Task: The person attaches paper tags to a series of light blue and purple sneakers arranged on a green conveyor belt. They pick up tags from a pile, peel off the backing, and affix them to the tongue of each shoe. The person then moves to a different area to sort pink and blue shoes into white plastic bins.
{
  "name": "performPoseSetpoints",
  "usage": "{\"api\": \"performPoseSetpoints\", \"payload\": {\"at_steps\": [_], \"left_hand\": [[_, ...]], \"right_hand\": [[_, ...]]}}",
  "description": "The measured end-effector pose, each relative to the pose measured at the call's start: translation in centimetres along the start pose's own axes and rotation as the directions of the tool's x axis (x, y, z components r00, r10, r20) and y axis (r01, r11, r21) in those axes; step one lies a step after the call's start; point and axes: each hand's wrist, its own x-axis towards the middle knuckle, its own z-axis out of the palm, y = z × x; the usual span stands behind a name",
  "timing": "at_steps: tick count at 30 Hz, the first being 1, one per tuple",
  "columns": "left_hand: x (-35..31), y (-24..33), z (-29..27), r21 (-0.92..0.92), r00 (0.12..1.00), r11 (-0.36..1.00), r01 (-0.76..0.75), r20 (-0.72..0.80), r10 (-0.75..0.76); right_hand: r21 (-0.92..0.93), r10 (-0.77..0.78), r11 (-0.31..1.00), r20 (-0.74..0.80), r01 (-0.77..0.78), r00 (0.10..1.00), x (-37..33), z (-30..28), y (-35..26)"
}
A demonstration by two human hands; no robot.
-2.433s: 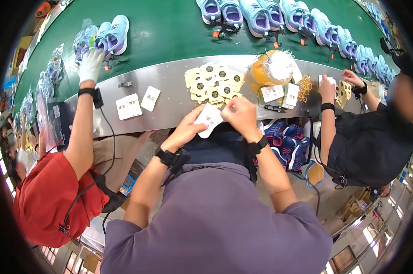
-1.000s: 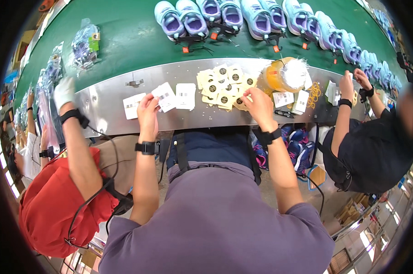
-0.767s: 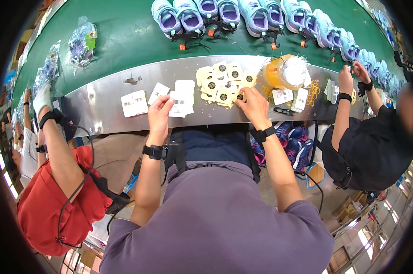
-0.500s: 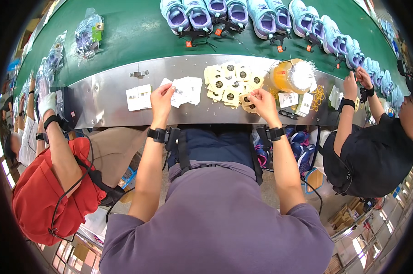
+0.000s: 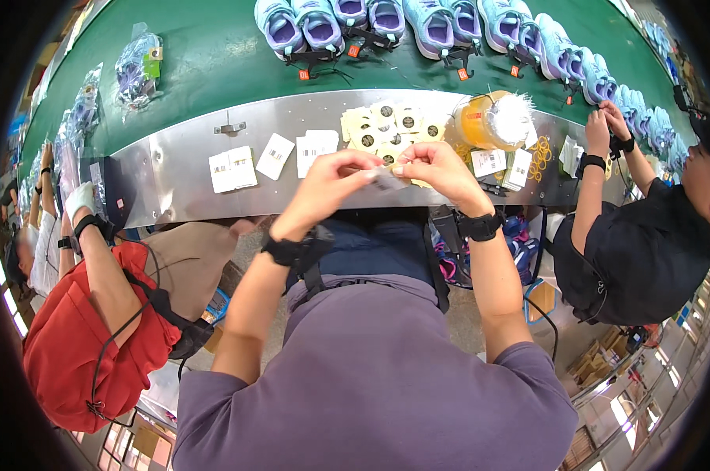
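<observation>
My left hand (image 5: 327,188) is closed on a white barcode label card (image 5: 388,182), blurred by motion, just beyond the metal ledge's near edge. Close against it, my right hand (image 5: 441,174) pinches a small yellow tag (image 5: 397,166), mostly hidden by the fingers. The two pieces meet between my fingertips. Behind them lies a heap of yellow square tags (image 5: 367,141) with dark round prints. Left of the heap are a loose white card (image 5: 275,157), a stack of white cards (image 5: 233,169) and more white cards (image 5: 316,147) partly behind my left hand.
A yellow tub (image 5: 481,122) bristling with clear plastic fasteners stands right of the tags, near yellow rubber bands (image 5: 540,157). Pairs of light-blue shoes (image 5: 433,31) line the green conveyor belt (image 5: 214,59). A bagged pair (image 5: 137,67) lies at left. Co-workers stand on both sides.
My left hand has moved right from the white cards, carrying one. My right hand has come left from the yellow heap, and the hands now meet. The shoes have shifted slightly left in view.
</observation>
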Motion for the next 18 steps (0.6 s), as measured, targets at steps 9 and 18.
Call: {"api": "performPoseSetpoints", "payload": {"at_steps": [9, 18], "left_hand": [[1.0, 1.0, 1.2, -0.288, 0.871, 0.932, -0.219, -0.488, 0.054], [0.2, 1.8, 1.2, -0.28, 0.868, 0.926, -0.254, -0.487, 0.091]], "right_hand": [[-0.285, -0.474, 0.877, -0.384, 0.387, 0.792, -1.4, 4.5, -4.5], [-0.584, -0.701, 0.674, -0.311, 0.453, 0.642, 0.0, 6.2, -5.7]]}}
